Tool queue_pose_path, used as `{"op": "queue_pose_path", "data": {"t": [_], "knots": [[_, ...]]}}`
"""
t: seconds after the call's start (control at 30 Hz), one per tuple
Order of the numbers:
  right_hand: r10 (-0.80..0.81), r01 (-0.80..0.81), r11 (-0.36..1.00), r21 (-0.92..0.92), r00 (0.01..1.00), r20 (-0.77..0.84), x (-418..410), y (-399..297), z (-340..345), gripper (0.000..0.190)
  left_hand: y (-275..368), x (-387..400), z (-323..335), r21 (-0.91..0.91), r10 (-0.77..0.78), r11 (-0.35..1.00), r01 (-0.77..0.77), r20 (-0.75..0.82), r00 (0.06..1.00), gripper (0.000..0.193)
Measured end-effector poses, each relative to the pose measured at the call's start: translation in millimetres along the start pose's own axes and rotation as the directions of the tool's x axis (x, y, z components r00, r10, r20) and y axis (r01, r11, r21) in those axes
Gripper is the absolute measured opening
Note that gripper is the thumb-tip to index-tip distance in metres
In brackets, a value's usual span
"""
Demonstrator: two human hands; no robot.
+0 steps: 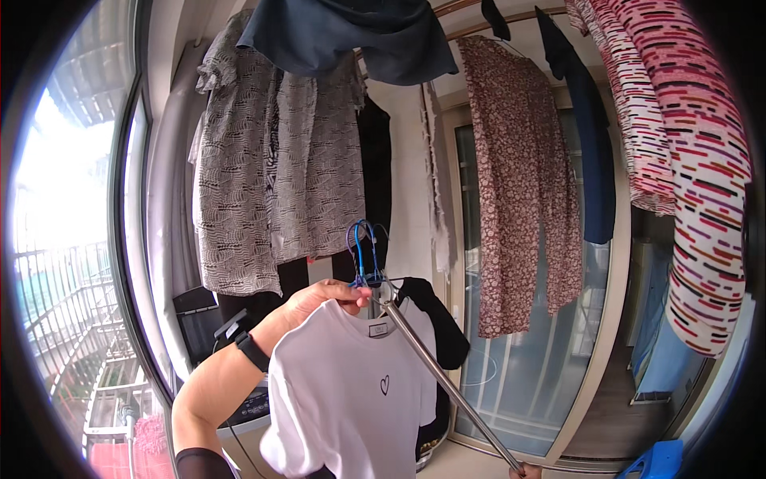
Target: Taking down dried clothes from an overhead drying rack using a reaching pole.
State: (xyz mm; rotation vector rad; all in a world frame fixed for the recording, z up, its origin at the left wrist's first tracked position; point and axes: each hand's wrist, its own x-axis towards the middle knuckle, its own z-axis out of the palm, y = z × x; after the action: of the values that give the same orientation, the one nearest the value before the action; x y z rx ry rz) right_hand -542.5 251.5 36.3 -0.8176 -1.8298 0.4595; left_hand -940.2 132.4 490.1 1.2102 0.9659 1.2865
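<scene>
My left hand (332, 296) is closed on the hangers (364, 281), just under their blue and purple hooks. From them hangs a white T-shirt (353, 383) with a small heart outline on its chest, and a black garment (440, 323) behind it. At the bottom edge, my right hand (526, 471) grips the lower end of a metal pole (449, 383). The pole slants up to the left, its top end beside the hangers at the shirt's collar. Only a small part of my right hand shows.
Overhead hang dark shorts (353, 42), grey patterned garments (239, 179), floral trousers (508, 179), navy trousers (589, 161) and striped fabric (706, 179). A window (66, 239) is at left, a glass sliding door (514, 383) at right. A blue plastic stool (658, 461) stands at lower right.
</scene>
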Motion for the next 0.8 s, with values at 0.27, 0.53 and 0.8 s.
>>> {"op": "queue_pose_path", "data": {"t": [0.27,0.53,0.8], "knots": [[0.126,-0.125,0.992,-0.019,0.983,0.132,-21,13,-7,0.022,-6,0,-18,-0.210,0.069,0.972,-0.108,-0.184,0.981,0.008],[0.170,-0.155,0.908,0.390,0.985,-0.005,42,-74,-4,0.026,-86,20,-16,-0.371,0.057,0.923,-0.103,-0.134,0.989,0.011],[0.021,-0.047,0.751,0.659,0.999,0.047,184,-178,-11,0.035,-166,47,-22,-0.579,-0.228,0.797,0.169,-0.030,0.973,0.021]]}}
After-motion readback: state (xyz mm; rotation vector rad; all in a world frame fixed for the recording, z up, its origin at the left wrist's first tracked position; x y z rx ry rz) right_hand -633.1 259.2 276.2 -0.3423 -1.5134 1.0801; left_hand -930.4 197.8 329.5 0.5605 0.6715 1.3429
